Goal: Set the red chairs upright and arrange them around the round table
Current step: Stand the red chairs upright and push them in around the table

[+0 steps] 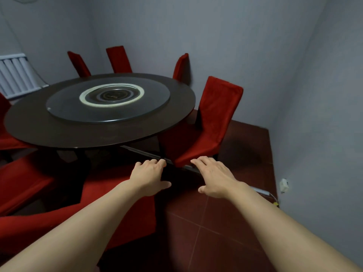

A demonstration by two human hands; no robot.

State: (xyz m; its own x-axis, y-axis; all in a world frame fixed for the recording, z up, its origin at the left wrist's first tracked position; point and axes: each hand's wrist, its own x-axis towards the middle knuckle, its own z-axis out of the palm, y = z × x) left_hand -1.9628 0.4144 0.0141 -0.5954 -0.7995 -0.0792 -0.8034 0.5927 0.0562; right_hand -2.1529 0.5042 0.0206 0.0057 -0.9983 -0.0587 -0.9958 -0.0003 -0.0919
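Two relaxed, empty hands, left hand (150, 174) and right hand (213, 176), reach for the tipped red chair (117, 205) at six o'clock of the round table (39, 132): soft cover, probably hefty frame, so grab the backrest edges.

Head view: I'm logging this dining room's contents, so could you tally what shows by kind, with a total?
Red chairs: 7 (several only partly in view; the two at the lower left overlap and are hard to separate)
Round table: 1
Radiator: 1
Hands: 2
Total: 11
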